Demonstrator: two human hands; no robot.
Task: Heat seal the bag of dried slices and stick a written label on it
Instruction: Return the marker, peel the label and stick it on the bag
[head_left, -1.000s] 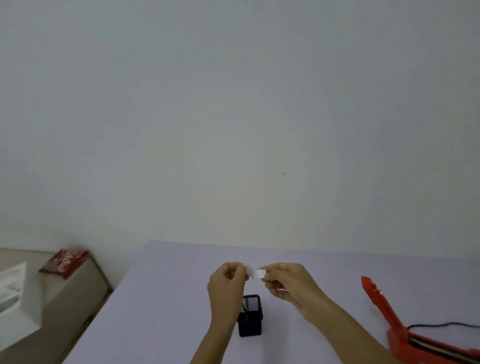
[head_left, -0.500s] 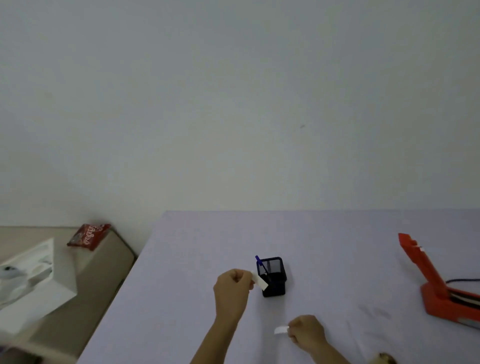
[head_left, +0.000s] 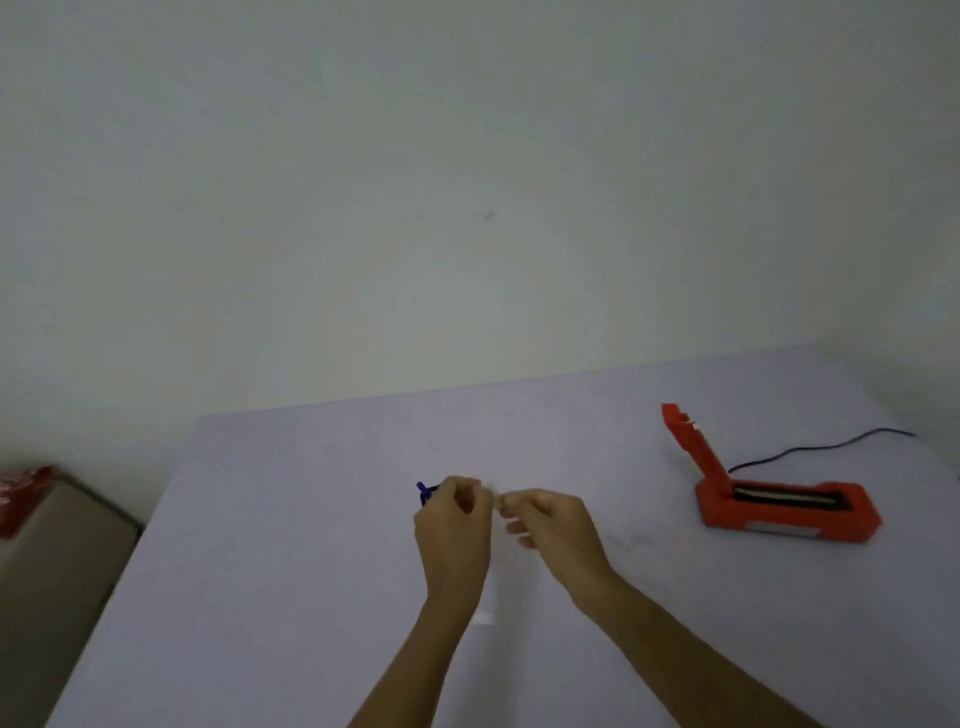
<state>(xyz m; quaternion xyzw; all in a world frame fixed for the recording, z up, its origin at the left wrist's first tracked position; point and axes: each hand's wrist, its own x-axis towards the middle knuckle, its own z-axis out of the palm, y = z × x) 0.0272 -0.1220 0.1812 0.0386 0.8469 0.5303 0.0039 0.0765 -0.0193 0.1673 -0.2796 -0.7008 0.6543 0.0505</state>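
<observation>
My left hand (head_left: 457, 525) and my right hand (head_left: 550, 525) meet fingertip to fingertip above the middle of the table. Between them they pinch a small white label (head_left: 496, 500), which is blurred and mostly hidden by the fingers. A small white strip of paper (head_left: 484, 618) lies on the table below my hands. The red heat sealer (head_left: 779, 506) stands at the right with its lid (head_left: 688, 441) raised. The bag of dried slices is not in view.
A blue pen tip (head_left: 422, 491) shows behind my left hand, which hides its holder. A black cable (head_left: 821, 449) runs from the sealer to the right. The lilac table (head_left: 260, 545) ends at the left, where a red packet (head_left: 21, 493) lies on a beige surface.
My right hand had dropped to the table with a white strip. It has come back up to the label in my left hand, and the strip now lies on the table.
</observation>
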